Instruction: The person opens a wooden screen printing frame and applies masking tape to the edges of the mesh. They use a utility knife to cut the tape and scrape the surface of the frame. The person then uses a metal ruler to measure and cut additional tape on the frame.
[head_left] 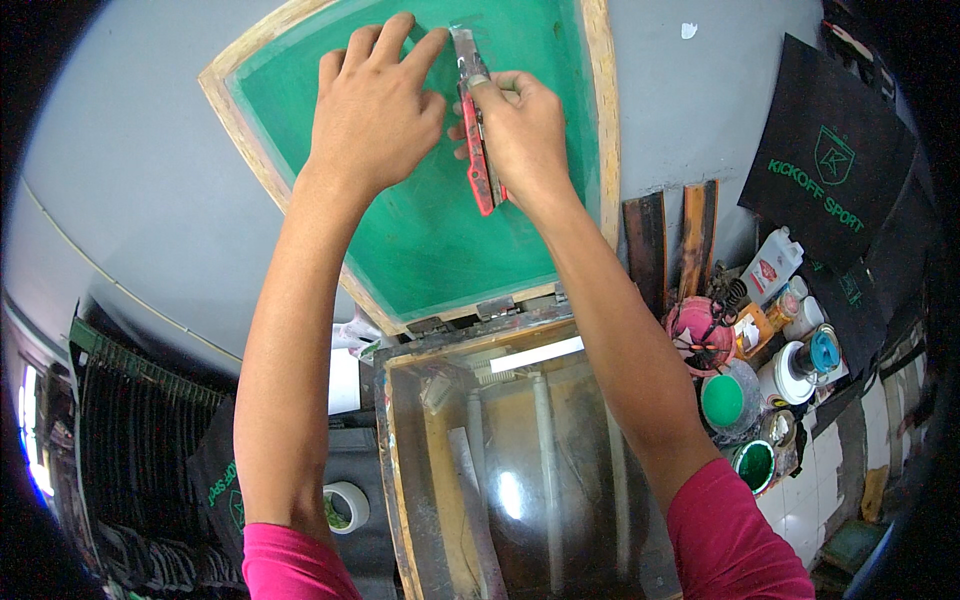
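A wooden-framed screen printing screen with green mesh stands raised against the wall, hinged along its lower edge. My right hand is closed around a red utility knife, its blade end pointing up at the upper part of the mesh. Beside the blade, my left hand lies on the mesh with its fingers stretched and spread; it holds nothing. The left index fingertip is close to the knife's tip. Whatever the blade touches is too small to make out.
Below the screen is a glass-topped wooden box with tubes inside. A tape roll lies left of it. Paint tubs, a white jug and a pink bowl crowd the right. Black printed fabric hangs behind them.
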